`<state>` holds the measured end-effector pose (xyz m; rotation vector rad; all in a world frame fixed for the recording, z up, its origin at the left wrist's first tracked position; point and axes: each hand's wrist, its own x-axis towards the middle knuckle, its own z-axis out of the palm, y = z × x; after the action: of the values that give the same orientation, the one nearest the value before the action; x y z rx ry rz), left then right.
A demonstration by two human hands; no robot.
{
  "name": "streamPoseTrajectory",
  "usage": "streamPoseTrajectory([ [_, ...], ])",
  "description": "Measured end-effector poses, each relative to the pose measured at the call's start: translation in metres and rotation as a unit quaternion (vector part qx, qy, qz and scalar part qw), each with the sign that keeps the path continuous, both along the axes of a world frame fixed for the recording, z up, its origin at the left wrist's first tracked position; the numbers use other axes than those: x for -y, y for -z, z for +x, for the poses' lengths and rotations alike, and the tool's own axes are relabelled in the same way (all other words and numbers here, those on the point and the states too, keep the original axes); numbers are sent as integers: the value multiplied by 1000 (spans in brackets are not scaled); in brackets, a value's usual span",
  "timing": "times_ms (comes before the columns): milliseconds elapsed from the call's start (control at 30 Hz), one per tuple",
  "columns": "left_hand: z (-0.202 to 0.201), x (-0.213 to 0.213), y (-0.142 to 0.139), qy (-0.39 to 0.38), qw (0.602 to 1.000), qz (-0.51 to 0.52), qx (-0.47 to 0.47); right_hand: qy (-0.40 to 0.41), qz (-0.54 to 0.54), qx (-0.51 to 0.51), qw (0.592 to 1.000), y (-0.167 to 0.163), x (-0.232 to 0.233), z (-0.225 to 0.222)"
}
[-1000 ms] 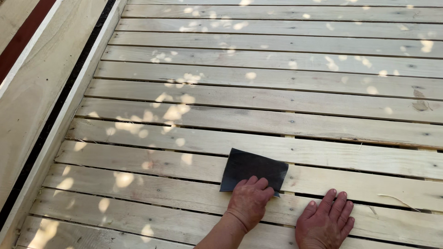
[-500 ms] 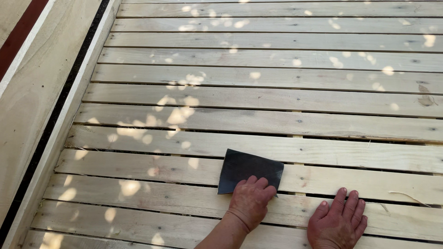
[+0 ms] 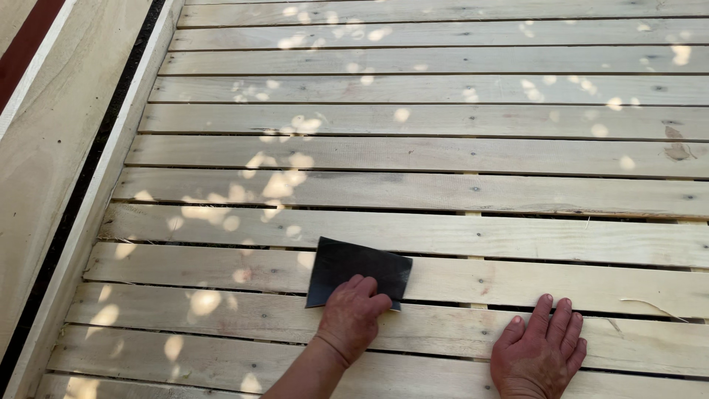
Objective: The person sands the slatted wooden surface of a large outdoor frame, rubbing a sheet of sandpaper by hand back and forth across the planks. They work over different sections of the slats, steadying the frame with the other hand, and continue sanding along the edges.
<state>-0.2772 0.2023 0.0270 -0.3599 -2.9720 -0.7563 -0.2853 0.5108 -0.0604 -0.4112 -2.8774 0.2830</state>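
A dark grey sheet of sandpaper (image 3: 354,270) lies flat on a pale wooden slat (image 3: 517,281) of a slatted surface. My left hand (image 3: 353,316) presses down on the sheet's near edge with its fingers curled over it. My right hand (image 3: 540,349) rests flat, palm down and fingers apart, on the neighbouring slat to the right. It holds nothing and sits about a hand's width from the sandpaper.
Long horizontal slats (image 3: 443,155) with narrow gaps fill the view, dappled with sun spots. A raised wooden side rail (image 3: 88,214) runs along the left, with a dark gap and a wide plank (image 3: 37,162) beyond it. A thin wood sliver (image 3: 653,304) lies at the right.
My left hand has slid the sandpaper a little to the left along the slat. My right hand shifted slightly to the right and stays flat.
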Motion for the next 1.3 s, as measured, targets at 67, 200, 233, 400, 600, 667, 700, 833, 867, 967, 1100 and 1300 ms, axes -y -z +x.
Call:
streamPoseTrajectory([
  [67, -16, -66, 2, 43, 998, 45, -5, -2, -7, -1, 1000, -2, 1, 1],
  [200, -23, -93, 7, 72, 996, 46, 20, 4, -6, 15, 1000, -7, 2, 3],
  [233, -20, -74, 6, 76, 996, 42, 9, 5, -8, 15, 1000, -7, 3, 3],
  [400, 20, 98, -17, -68, 996, -40, 30, 6, 3, 17, 1000, -4, 3, 2],
  [600, 12, 48, 3, -74, 997, 23, 17, 4, 10, 7, 1000, 2, 0, 2],
  [667, 3, 2, 11, -27, 999, 28, 29, 4, 11, 4, 1000, 3, -2, 2],
  [700, 0, -7, 12, -21, 999, 32, 25, 3, 3, 1, 1000, 4, -2, 1],
  [833, 10, 46, -5, -61, 998, 20, -7, 6, 1, -3, 1000, 6, -4, 1],
  [867, 18, 77, -11, -90, 996, 14, 7, 3, -1, -8, 1000, 6, -4, 1],
  [967, 34, 146, -21, -177, 983, 23, 48, -3, -7, -24, 1000, 8, -4, 2],
  [1100, 32, 126, -1, -172, 985, 26, 15, -9, 4, -36, 999, 9, -5, 3],
  [1300, 22, 102, 1, -104, 994, 29, 37, -13, 11, -45, 999, 12, -8, 2],
])
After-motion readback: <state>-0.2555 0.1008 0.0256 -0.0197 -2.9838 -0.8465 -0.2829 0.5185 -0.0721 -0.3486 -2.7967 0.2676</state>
